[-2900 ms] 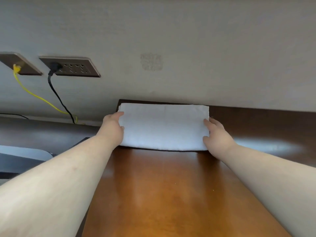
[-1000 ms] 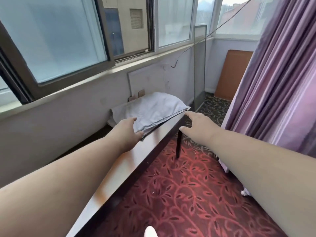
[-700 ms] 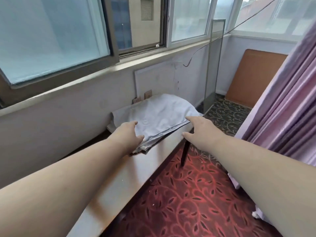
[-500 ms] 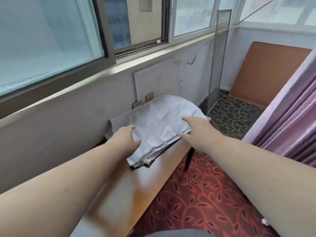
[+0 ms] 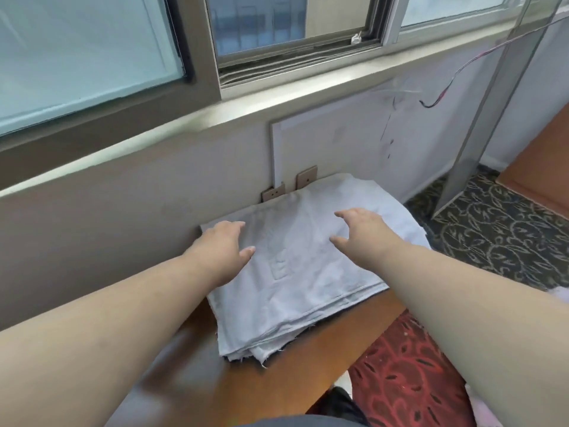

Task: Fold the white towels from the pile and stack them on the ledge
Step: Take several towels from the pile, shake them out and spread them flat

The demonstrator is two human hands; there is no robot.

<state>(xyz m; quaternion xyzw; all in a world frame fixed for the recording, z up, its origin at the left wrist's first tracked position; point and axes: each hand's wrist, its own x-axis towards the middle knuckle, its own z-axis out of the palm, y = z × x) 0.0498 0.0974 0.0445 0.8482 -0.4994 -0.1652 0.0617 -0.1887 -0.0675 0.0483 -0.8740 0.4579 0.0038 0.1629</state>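
One pile of white towels [image 5: 311, 272], perhaps four or five layers, frayed, at the ledge [image 5: 295, 371] back edge. Two hands: left hand [image 5: 223, 248] flat on it, right hand [image 5: 358, 231] spread above, neither gripping.

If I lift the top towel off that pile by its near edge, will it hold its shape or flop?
Probably flop: the top towel is thin cloth that drapes over the pile and sags at the far side. It looks light, with frayed edges. The layers beneath may drag along, so the left hand could pin them.
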